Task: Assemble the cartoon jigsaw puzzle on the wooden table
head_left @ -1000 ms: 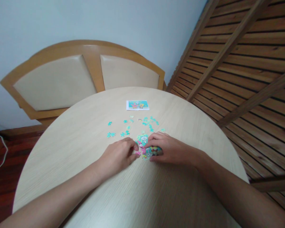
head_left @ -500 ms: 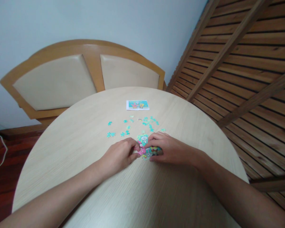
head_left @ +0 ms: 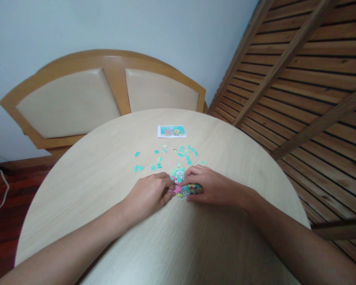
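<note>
A partly joined jigsaw puzzle point(head_left: 180, 174) with pink, yellow and turquoise cartoon figures lies flat on the table between my hands. At its left edge, the thumb and fingers of my left hand point(head_left: 151, 192) close on the pink part; whether this is a separate piece I cannot tell. My right hand point(head_left: 206, 184) arches over the right side, its thumb low and its fingers curled onto the puzzle from above. That hand covers part of the right portion. Loose turquoise puzzle pieces point(head_left: 153, 168) are scattered just beyond both hands.
A small picture sheet point(head_left: 172, 131) with the cartoon figures lies past the loose pieces. The round wooden table point(head_left: 86, 186) reaches to a padded chair back point(head_left: 68, 101) by the wall. Wooden slats point(head_left: 314, 87) rise along the right.
My left hand's fingers have shifted very slightly at the puzzle's left edge. The right hand keeps almost the same place, and the loose pieces lie as before.
</note>
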{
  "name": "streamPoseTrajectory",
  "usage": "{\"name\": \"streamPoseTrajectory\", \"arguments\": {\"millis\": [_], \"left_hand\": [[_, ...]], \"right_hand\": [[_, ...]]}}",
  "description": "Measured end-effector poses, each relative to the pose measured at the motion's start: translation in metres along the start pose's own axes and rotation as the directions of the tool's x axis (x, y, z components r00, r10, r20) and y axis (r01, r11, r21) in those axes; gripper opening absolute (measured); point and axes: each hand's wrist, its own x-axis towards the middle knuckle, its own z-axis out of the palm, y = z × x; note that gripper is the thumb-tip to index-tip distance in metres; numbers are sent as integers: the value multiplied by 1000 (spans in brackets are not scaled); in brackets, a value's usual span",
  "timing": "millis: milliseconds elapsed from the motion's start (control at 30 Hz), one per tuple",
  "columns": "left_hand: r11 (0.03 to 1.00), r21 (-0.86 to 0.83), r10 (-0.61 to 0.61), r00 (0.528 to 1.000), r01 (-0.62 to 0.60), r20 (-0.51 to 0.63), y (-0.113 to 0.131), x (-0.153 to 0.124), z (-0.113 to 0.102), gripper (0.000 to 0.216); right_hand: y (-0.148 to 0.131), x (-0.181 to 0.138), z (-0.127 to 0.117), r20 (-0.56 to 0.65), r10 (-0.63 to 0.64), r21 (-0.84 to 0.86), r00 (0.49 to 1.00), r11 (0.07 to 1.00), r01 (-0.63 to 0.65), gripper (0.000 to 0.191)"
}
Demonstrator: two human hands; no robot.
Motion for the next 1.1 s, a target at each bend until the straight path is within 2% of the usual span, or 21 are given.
{"name": "streamPoseTrajectory", "arguments": {"millis": [333,567,700,733,800,867,967,1100], "left_hand": [[1000,31,-3,1000,3,-5,0,1,0,12],[996,27,81,997,-81,-2,0,1,-1,19],[990,40,132,991,-132,13,-1,1,-1,24],[991,36,132,991,-132,9,-2,1,-1,25],[991,27,132,991,-132,-3,-3,1,-1,26],[991,26,131,991,-131,-12,-5,2,-1,27],[993,10,117,993,-117,-14,-8,3,-1,24],[996,-51,77,997,-77,-7,-11,5,-2,22]], "right_hand": [[1,-1,-1,-1,-4,-2,1000,1000,4,32],[-2,1,0,12,-7,-13,1000,1000,7,32],[10,-3,-14,-26,-36,24,999,999,37,18],[17,-6,-19,-82,-10,28,997,1000,12,16],[34,-13,-30,-234,125,17,964,992,-124,18],[52,-20,-36,-275,257,1,927,964,-266,19],[69,-24,-37,-237,363,18,901,929,-369,21],[69,-21,-27,-179,376,24,909,926,-378,24]]}}
